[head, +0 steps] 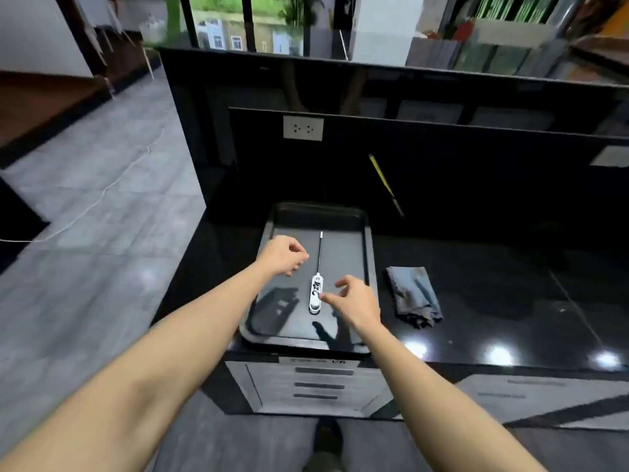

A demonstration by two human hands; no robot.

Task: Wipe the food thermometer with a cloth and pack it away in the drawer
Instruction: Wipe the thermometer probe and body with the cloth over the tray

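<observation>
i'm looking at a glossy black counter (476, 301) that throws back ceiling lights along its near edge. a dark tray (369, 267) sits on it at the near left. just right of the tray, apart from it, lies a folded grey-blue cloth (413, 296). further back, a thin yellow and black stick (384, 182) lies slantwise on the counter.

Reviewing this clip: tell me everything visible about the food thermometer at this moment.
The food thermometer has a white, plastic-looking body with dark markings, blurred beyond reading, and a thin metal probe unfolded straight out, pointing away from the person. It lies flat near the middle of a dark tray on the black counter. The right hand reaches its body with spread fingers, fingertips at or just short of it; contact cannot be told. The left hand hovers beside the probe, not touching.
</observation>
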